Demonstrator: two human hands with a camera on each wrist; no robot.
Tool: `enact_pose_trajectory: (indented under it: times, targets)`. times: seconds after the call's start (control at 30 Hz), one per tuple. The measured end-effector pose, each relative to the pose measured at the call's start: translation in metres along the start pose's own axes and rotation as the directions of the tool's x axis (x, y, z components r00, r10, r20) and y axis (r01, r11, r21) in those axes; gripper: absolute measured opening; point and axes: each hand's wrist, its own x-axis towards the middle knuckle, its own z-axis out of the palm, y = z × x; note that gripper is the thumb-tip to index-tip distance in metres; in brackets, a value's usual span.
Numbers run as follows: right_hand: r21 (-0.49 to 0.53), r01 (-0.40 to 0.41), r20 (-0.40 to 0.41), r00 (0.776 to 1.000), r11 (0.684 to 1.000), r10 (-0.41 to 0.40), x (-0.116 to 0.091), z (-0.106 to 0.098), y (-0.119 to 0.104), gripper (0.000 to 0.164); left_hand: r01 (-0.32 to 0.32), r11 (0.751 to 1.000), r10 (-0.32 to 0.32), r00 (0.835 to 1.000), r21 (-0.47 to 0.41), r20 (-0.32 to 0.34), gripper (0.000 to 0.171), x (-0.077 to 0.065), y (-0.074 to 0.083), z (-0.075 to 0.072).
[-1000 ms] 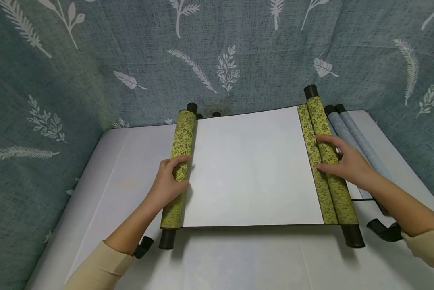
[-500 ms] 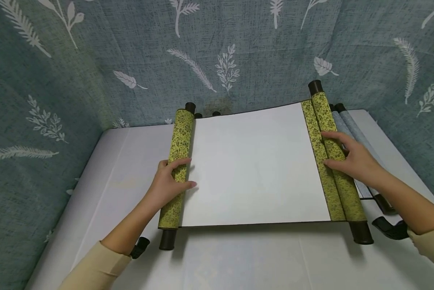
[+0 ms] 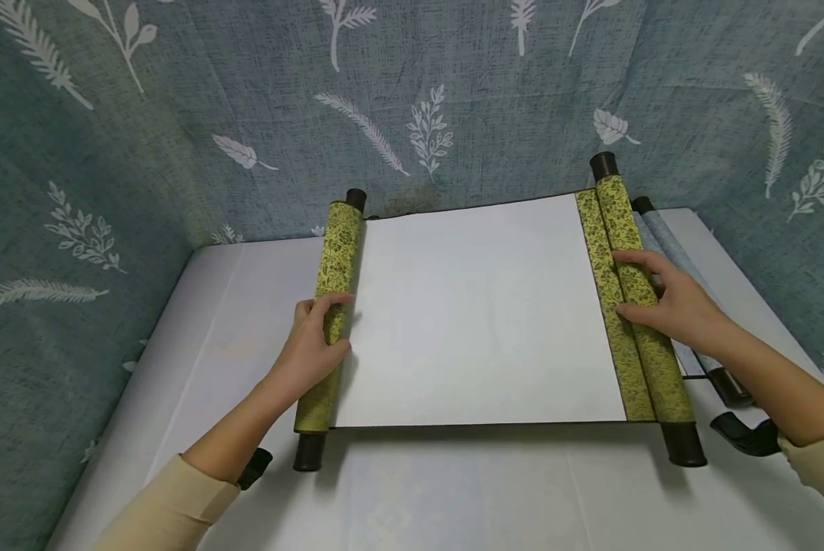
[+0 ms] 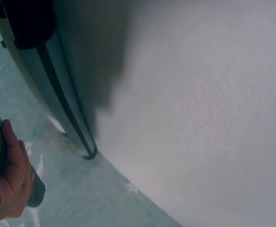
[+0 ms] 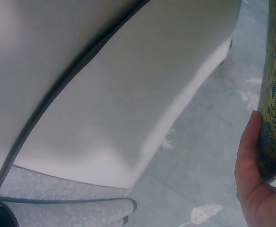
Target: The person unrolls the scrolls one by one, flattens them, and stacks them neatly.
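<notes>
A hanging scroll lies unrolled across my front, its blank white sheet stretched between two yellow-green patterned rolls. My left hand grips the left roll, thumb and fingers spread around its width. On the other side, my right hand holds the right roll between thumb and fingers. Dark knobs cap the roll ends. The right roll's far end sits higher in the head view. Both wrist views catch the hands at the edge, the left hand and the right hand, each around patterned cloth.
Under and beyond the right roll lies another scroll with grey-blue rolls and black knobs, partly covered. Everything is above a white table. A blue-green leaf-print cloth hangs along the back and sides. A black curved piece sits beside the right sleeve.
The left hand and left roll have shifted left. The right hand and right roll have moved right and slightly back, so more of the white sheet spans between the rolls.
</notes>
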Motion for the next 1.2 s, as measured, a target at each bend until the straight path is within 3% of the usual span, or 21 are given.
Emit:
enact_pose_trajectory:
  times: [0.2, 0.5, 0.87, 1.2]
  targets:
    - [-0.016, -0.019, -0.016, 1.0, 1.0, 0.018, -0.001, -0.003, 0.0, 0.072, 0.005, 1.0, -0.006, 0.999, 0.016, 0.037, 0.059, -0.001, -0.001, -0.005]
    - [-0.016, -0.03, -0.017, 0.999, 0.999, 0.029, -0.001, -0.006, 0.004, 0.071, 0.034, 0.999, -0.034, 0.999, 0.038, -0.009, 0.071, 0.0, -0.001, -0.005]
    - [-0.021, -0.042, 0.0, 0.999, 0.999, 0.042, 0.004, -0.006, 0.007, 0.073, 0.002, 0.999, -0.001, 1.0, 0.046, -0.022, 0.061, -0.003, -0.004, -0.01]
    - [-0.048, -0.068, -0.001, 0.998, 0.997, 0.068, 0.002, -0.012, 0.009, 0.074, 0.007, 0.997, -0.008, 1.0, 0.072, 0.016, 0.057, -0.006, -0.011, -0.012]
